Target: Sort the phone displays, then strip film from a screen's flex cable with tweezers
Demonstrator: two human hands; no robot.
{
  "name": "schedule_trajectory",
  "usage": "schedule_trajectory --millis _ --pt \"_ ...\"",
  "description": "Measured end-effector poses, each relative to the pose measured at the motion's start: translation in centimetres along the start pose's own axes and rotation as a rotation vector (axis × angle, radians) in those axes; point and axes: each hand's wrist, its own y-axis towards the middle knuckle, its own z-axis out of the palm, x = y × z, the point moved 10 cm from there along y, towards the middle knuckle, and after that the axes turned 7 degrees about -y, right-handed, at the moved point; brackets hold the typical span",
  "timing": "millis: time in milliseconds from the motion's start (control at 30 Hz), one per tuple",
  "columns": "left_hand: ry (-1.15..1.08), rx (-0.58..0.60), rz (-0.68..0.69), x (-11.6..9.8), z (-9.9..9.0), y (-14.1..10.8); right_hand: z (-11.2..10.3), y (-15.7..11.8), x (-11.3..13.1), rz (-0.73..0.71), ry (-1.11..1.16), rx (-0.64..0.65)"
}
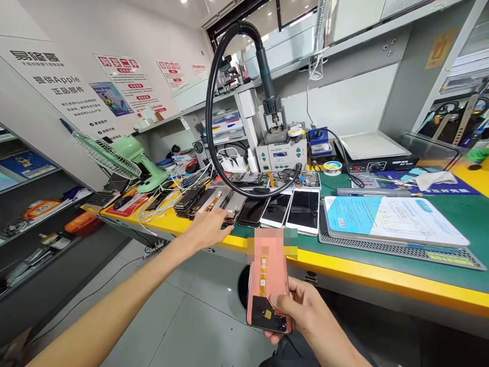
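Observation:
My right hand grips a phone screen by its lower end, thumb on the face turned to me. That face is salmon-pink, with a gold flex cable down the middle and a black patch at the bottom. Pixel blocks blur its upper end. Over the bench's front edge, my left hand rests against a row of phone screens, its thumb apart from the fingers. The fingertips are partly hidden. Right of it lie a dark phone and two white-framed phones.
A hot-air station with a looping black hose stands behind the phones. To the right, a booklet lies on a perforated mat. A green fan and white cables occupy the left.

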Motion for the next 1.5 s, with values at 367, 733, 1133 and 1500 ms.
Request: schedule_trajectory --millis 367,733,1133,1500 --pt "-1.478 0.396 -0.174 -9.1 13.4 -11.0 0.8 -0.7 -0.7 0.068 0.131 0.250" --pt "-1.962 0.251 -0.332 -9.1 14.9 -11.3 -1.0 -1.4 -1.8 0.119 0.118 0.118" --pt "-1.914 0.052 -0.436 -6.4 14.7 -12.1 -1.3 -1.2 -2.4 0.145 0.143 0.012" --pt "-1.882 -0.102 -0.471 -5.1 13.4 -12.7 -2.3 -1.6 -1.9 0.110 0.091 -0.014"
